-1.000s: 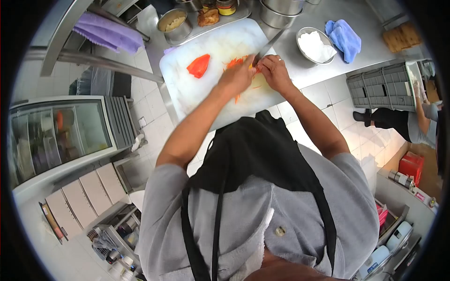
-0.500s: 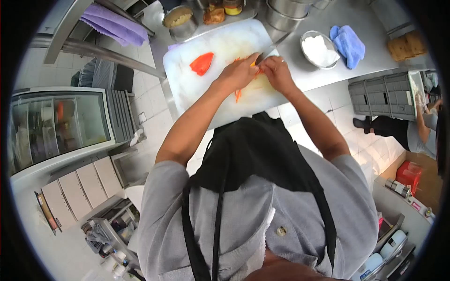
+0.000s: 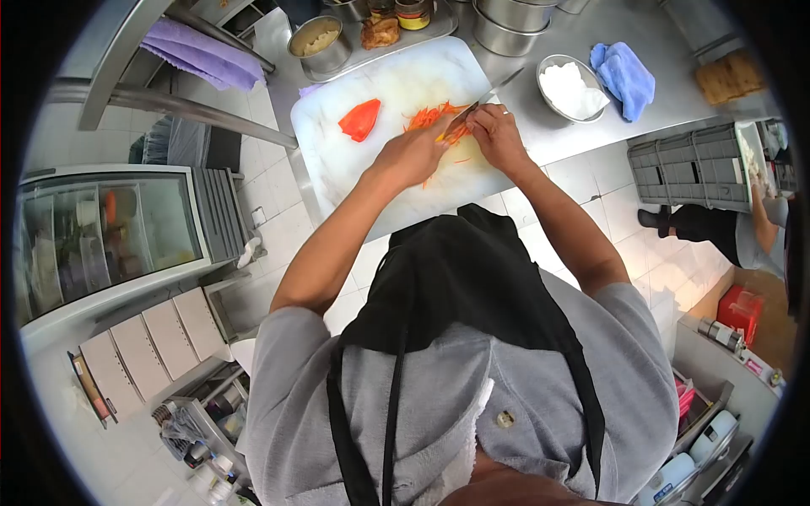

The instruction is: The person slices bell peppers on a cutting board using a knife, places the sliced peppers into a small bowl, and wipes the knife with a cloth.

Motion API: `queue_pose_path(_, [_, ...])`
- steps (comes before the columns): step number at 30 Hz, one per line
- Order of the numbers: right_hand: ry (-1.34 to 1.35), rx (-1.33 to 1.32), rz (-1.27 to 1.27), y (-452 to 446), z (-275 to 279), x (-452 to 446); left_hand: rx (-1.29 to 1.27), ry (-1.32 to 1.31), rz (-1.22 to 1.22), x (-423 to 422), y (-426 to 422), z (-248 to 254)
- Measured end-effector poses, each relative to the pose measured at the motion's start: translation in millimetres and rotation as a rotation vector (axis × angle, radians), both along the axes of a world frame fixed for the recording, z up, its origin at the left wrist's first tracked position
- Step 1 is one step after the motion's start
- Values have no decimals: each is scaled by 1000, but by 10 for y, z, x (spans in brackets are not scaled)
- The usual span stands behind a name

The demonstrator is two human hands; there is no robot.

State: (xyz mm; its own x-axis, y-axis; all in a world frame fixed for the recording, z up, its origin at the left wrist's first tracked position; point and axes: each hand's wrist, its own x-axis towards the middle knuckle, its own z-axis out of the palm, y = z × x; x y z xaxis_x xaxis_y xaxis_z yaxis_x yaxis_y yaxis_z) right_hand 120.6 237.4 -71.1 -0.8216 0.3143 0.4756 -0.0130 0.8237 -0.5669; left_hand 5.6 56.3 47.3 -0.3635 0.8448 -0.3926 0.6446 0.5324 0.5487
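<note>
White tiled floor (image 3: 582, 179), glass-fronted refrigerator (image 3: 110, 236), 4 pale panels (image 3: 169, 339), grey crate (image 3: 692, 169), metal rail (image 3: 202, 119)

No text legible; yellow jar label (image 3: 413, 23) unreadable.

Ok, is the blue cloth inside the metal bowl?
No, the blue cloth lies on the counter beside the metal bowl.

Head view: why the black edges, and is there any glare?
Head view: a dark rounded border and bowed outlines, probably from a wide lens. Same head view: pale glare along the steel counter, and a bright patch on the tiled floor.
</note>
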Motion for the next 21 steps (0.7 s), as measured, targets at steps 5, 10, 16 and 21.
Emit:
queue_pose_path(5, [-22,-1,57,109,-82,-21,200,59,82,42,236,-519])
queue_pose_path(10, [-27,-29,24,78,-36,8,342,-58,120,-119,-42,-375])
queue_pose_path(16, [16,-40,52,-38,52,-150,380,-30,276,-90,-491,-376])
queue_pose_path(21, [-241,43,182,-4,165,-209,311,-44,277,20,-568,-298])
